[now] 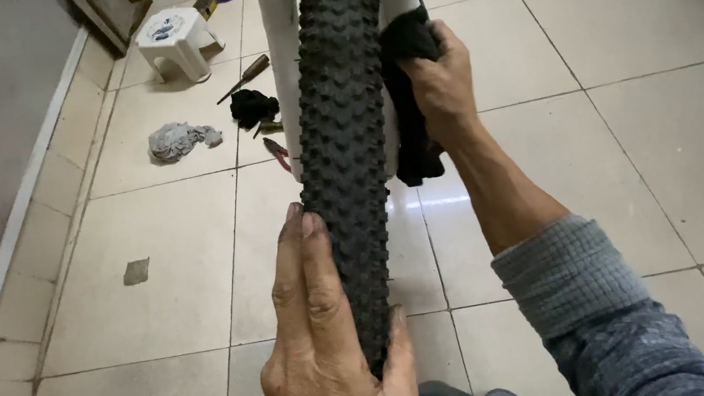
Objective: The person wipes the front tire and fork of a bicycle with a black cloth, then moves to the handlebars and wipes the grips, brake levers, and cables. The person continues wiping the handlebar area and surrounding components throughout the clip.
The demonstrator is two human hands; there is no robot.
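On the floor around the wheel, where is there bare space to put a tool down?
Bare tiles lie right of the tyre, beyond the right hand pressing a black cloth. More bare floor lies lower left, between the left hand and the wall. Upper left is crowded: stool, grey rag, screwdriver, pliers.

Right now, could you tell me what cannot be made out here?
Head view only:
- Knobby tire: top cut off by the frame edge.
- White fork leg behind the black cloth: covered by the cloth and right hand.
- Left hand: palm hidden.
- Floor tools: too small to identify.
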